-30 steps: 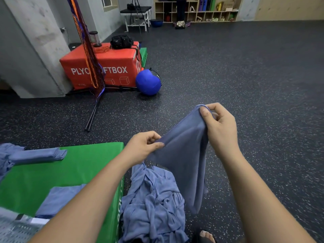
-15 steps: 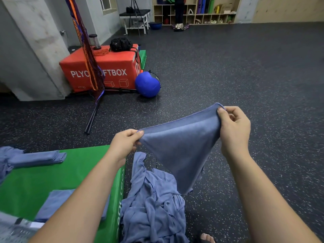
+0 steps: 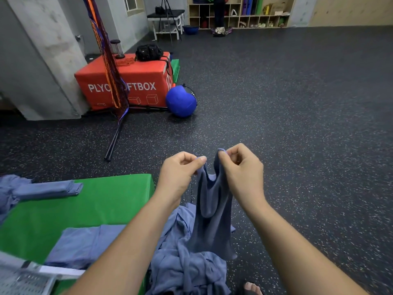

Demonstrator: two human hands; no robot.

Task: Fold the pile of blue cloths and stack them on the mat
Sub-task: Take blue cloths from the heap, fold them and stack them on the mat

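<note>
Dark speckled gym floor (image 3: 297, 124) throughout; red plyo box (image 3: 127, 81) and blue ball (image 3: 180, 101) well back on the L, not involved. Green mat (image 3: 102, 201) lies near L of the person. It carries a folded stack (image 3: 49, 188) at its far L and a flat cloth (image 3: 85, 243) nearer the body. L hand (image 3: 178, 175) and R hand (image 3: 240, 173) are raised in front, close together with a narrow gap between them. Each pinches one top corner of the held cloth (image 3: 212, 220) between thumb and fingertips. Cloth hangs doubled from the two corners, long axis vertical, lower edge just above or brushing the pile (image 3: 191, 269); contact cannot be confirmed. Pile sits on the floor directly below the hands, against the mat's R edge. Key relation: the mat is to the L of and below both hands, and the L hand is the nearer one. Judgement: first fold is formed in the air. Next step likely needs the cloth carried L and down onto the mat, keeping corners matched. Risk: hem drags loose cloths from the pile.
</note>
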